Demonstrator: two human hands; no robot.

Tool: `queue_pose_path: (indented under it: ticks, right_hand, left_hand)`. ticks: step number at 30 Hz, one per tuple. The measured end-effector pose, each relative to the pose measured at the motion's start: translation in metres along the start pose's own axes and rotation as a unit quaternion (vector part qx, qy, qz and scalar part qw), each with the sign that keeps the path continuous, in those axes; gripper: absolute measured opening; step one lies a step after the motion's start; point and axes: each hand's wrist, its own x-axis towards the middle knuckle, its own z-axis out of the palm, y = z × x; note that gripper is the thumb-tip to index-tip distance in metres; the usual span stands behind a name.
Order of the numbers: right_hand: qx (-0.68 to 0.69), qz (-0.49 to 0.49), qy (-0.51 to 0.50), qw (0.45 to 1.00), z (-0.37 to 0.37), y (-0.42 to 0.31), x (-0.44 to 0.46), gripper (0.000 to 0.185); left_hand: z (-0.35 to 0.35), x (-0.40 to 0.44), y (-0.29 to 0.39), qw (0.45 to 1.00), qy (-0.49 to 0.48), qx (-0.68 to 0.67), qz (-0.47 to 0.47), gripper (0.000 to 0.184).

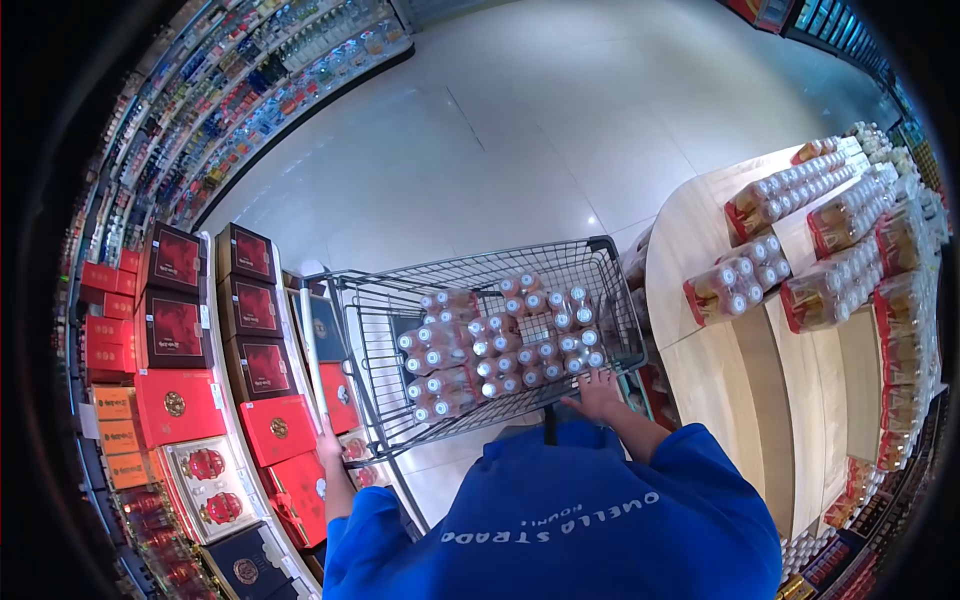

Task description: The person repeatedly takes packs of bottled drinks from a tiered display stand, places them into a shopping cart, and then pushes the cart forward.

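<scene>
A wire shopping cart [480, 258] stands sideways in front of me, holding several shrink-wrapped packs of bottles [440, 345] with white caps. My left hand [329, 443] is closed round the cart's handle [313, 345] at the left end, its fingers partly out of sight. On the near rim, towards the right end, rests my right hand [598, 394], fingers stretched out and thumb apart. The closest bottle pack [582, 352] lies just beyond those fingertips, inside the basket.
Gift boxes [262, 308] in dark red, red and navy are stacked on a display at the left. Curved wooden shelving [700, 375] carries more bottle packs [735, 275] at the right. Beyond the cart stretches a shiny tiled floor [480, 150], with stocked shelves [270, 90] at the far left.
</scene>
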Motion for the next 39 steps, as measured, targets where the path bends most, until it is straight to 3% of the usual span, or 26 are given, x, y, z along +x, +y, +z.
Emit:
queue_pose_path:
  ticks: [5, 9, 12, 19, 23, 26, 27, 31, 39]
  right_hand:
    - [-0.013, -0.026, 0.035, 0.999, -0.038, 0.01, 0.04, 0.093]
    - [0.005, -0.043, 0.099, 0.994, -0.065, 0.018, 0.086, 0.086]
    - [0.009, -0.014, 0.159, 0.987, -0.084, 0.016, 0.117, 0.078]
    - [-0.014, 0.024, 0.204, 0.978, -0.153, 0.015, 0.177, 0.054]
    - [-0.01, 0.052, 0.183, 0.982, -0.19, 0.02, 0.221, 0.057]
    - [-0.033, 0.075, 0.156, 0.984, -0.22, 0.018, 0.241, 0.055]
    - [-0.026, 0.064, 0.206, 0.976, -0.224, 0.021, 0.246, 0.051]
    - [0.007, 0.118, 0.132, 0.984, -0.27, 0.015, 0.265, 0.053]
    - [0.03, 0.18, 0.205, 0.962, -0.281, 0.036, 0.323, 0.057]
  left_hand:
    - [0.016, 0.033, 0.014, 0.996, -0.016, -0.062, -0.059, 0.117]
    - [0.018, 0.043, 0.037, 0.978, -0.039, -0.185, -0.085, 0.102]
    - [0.029, 0.058, 0.046, 0.965, -0.07, -0.23, -0.103, 0.106]
    - [0.012, 0.044, 0.113, 0.913, -0.23, -0.315, -0.121, 0.109]
    - [0.011, 0.058, 0.147, 0.865, -0.32, -0.365, -0.126, 0.109]
    - [0.009, 0.066, 0.186, 0.843, -0.335, -0.4, -0.134, 0.11]
    - [0.006, 0.068, 0.199, 0.831, -0.35, -0.411, -0.138, 0.11]
    - [0.004, 0.087, 0.245, 0.806, -0.389, -0.427, -0.129, 0.109]
    - [0.014, 0.136, 0.323, 0.781, -0.458, -0.414, -0.096, 0.092]
